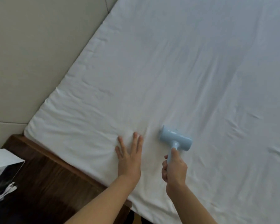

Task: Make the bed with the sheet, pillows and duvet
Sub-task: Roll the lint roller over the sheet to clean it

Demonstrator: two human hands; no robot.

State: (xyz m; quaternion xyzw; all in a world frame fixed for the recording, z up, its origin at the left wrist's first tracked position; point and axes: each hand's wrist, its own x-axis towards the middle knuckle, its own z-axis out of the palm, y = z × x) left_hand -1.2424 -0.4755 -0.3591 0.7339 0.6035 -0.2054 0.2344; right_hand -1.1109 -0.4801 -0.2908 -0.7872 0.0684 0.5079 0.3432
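Observation:
A white sheet [192, 75] covers the whole mattress, with small wrinkles along its left edge and near corner. My left hand [129, 156] lies flat on the sheet close to the near edge, fingers straight and spread. To its right, my right hand [174, 170] grips the handle of a light blue lint roller [175, 138], whose head rests on the sheet. No pillows or duvet are in view.
A beige padded headboard [39, 54] runs along the left side of the mattress. A dark wooden bed frame ledge [52, 172] borders the near edge. A white and black box [3, 172] stands at the lower left.

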